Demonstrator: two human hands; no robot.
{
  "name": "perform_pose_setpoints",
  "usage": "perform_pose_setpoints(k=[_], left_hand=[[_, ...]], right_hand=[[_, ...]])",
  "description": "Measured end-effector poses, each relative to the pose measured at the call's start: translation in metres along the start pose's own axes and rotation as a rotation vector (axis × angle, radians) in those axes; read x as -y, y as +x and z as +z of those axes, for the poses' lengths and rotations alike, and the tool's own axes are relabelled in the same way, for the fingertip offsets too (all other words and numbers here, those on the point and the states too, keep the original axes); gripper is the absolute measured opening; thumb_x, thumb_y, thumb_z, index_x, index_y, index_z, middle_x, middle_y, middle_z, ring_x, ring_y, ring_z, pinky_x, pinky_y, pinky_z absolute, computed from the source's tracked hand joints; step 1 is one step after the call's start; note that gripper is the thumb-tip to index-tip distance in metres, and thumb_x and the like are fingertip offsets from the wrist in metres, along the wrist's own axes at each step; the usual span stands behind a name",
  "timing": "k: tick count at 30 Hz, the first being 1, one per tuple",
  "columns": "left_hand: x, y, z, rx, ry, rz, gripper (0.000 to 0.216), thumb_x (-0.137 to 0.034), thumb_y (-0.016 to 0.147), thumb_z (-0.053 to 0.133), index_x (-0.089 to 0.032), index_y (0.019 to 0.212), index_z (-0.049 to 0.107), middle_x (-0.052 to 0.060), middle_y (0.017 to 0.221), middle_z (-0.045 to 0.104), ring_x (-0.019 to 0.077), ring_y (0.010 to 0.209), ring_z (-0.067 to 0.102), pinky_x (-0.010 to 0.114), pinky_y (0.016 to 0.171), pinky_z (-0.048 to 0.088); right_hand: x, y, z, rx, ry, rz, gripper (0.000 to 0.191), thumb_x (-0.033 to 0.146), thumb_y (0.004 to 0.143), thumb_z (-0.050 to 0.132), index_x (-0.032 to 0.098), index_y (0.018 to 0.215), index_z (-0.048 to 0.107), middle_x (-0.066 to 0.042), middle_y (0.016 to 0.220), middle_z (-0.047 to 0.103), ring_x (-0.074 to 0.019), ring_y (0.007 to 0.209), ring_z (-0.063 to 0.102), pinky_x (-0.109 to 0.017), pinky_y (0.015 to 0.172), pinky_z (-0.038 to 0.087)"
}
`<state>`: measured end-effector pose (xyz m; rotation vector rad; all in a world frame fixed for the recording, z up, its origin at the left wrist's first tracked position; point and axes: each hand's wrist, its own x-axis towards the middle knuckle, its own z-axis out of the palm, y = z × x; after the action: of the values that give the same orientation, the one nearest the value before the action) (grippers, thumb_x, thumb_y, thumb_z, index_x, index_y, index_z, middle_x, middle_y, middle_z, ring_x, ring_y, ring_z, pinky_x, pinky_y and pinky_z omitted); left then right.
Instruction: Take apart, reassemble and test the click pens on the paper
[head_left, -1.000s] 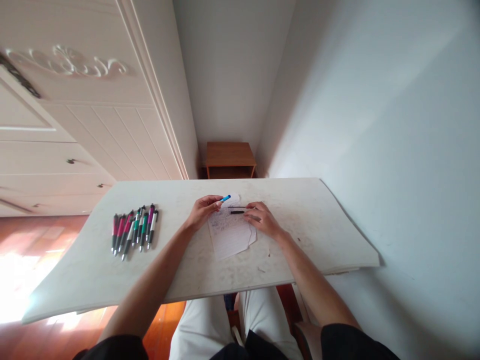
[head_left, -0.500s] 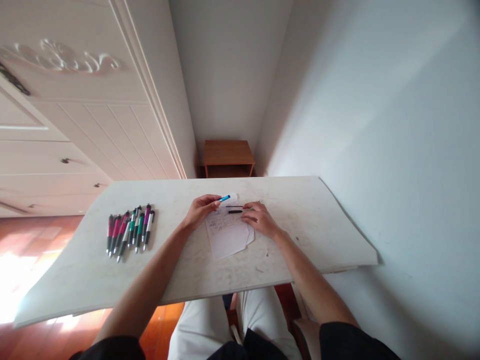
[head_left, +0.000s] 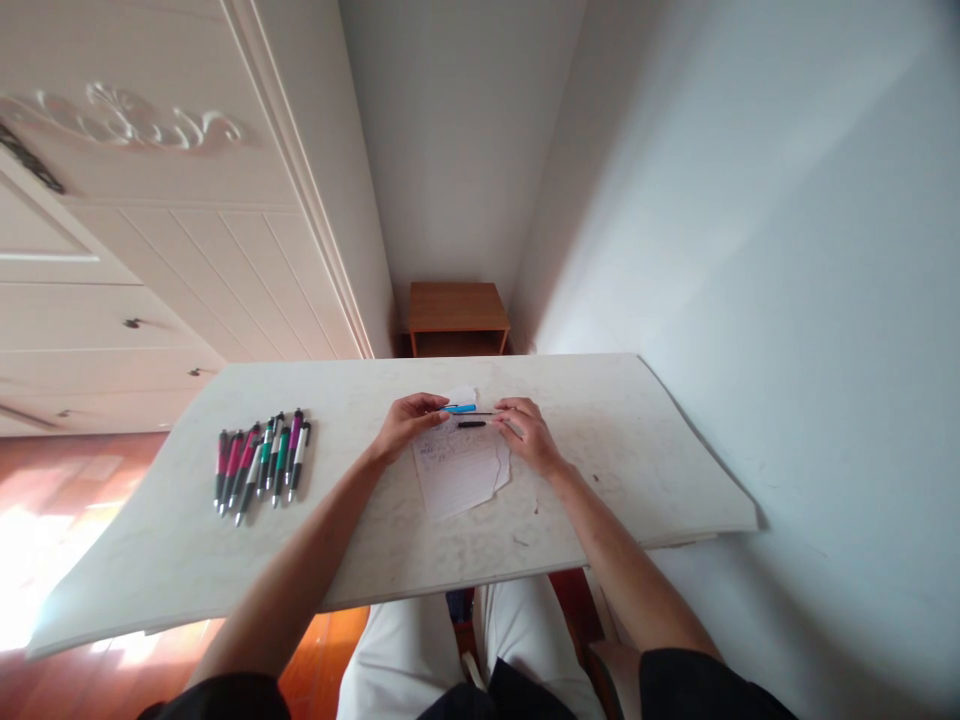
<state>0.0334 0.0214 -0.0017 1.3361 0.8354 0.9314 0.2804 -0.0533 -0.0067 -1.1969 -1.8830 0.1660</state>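
Blue plastic pen barrel (head_left: 458, 408) is pinched in the grip of the left hand (head_left: 406, 425), held level just above the scribbled white paper sheet (head_left: 459, 466) on the pale desk (head_left: 600, 470). A thin dark refill (head_left: 474, 414) appears to be pinched by the right hand (head_left: 529, 434), fingers closed. Both parts are judged light, stiff and slippery, best taken mid-length. A row of coloured pens (head_left: 262, 465) lies well apart.

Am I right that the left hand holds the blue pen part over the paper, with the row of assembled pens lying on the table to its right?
Not quite. In the head view the row of pens lies left of the left hand, not right. The rest holds: that hand holds the blue pen part over the paper on the table.
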Motion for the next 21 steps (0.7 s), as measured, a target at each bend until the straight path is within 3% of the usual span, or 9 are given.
perform_pose_setpoints(k=[6,13,21], left_hand=[[0.000,-0.004,0.008,0.077,0.110,0.009,0.042,-0.042,0.062,0.083,-0.014,0.092,0.072,0.007,0.086,0.073,0.0181,0.074,0.065,0.029,0.069,0.049],[0.002,-0.005,0.009,0.077,0.252,0.058,0.041,-0.044,0.068,0.078,-0.013,0.094,0.072,0.007,0.082,0.072,0.0174,0.070,0.062,0.028,0.064,0.047],[0.002,-0.008,0.012,0.087,0.385,0.122,0.038,-0.044,0.073,0.073,-0.014,0.095,0.073,0.008,0.088,0.072,0.0192,0.075,0.063,0.030,0.069,0.048]], right_hand=[[0.006,0.002,-0.001,-0.076,-0.012,-0.012,0.014,0.029,0.092,0.057,0.023,0.090,0.069,-0.008,0.103,0.066,-0.0213,0.101,0.060,-0.041,0.093,0.048],[0.005,0.002,0.001,-0.039,0.050,-0.017,0.012,0.027,0.092,0.058,0.023,0.091,0.069,-0.008,0.101,0.066,-0.0204,0.101,0.060,-0.039,0.091,0.051],[0.009,0.003,0.002,-0.041,0.062,-0.024,0.013,0.028,0.093,0.057,0.024,0.092,0.069,-0.007,0.100,0.068,-0.0209,0.099,0.061,-0.039,0.090,0.051]])
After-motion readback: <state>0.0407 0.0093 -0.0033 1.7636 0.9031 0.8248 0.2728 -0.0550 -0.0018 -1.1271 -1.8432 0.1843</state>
